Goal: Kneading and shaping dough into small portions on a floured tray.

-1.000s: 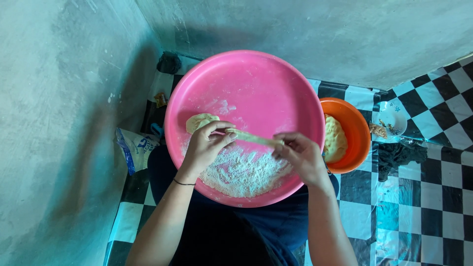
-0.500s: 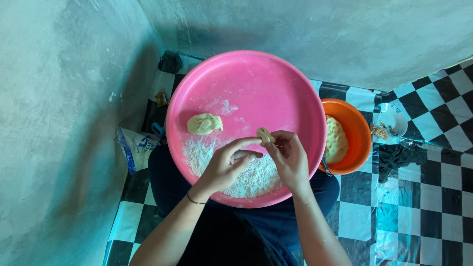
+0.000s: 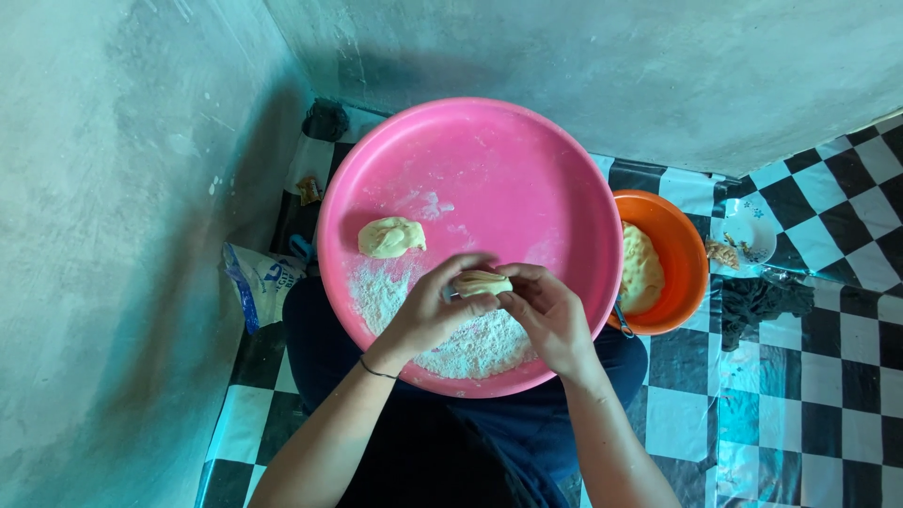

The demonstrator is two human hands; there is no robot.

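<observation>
A large round pink tray rests on my lap, with a heap of white flour in its near part. Over the flour, my left hand and my right hand together pinch a small rolled piece of pale dough between their fingertips. A second lump of dough lies on the tray to the left of my hands, apart from them.
An orange bowl holding a big mass of dough stands right of the tray. A small white dish and a dark cloth lie on the checkered floor. A plastic bag sits at the left wall.
My hands drew together from a stretched strip of dough, folding it into a short roll over the flour. The left hand came off the lump on the tray.
</observation>
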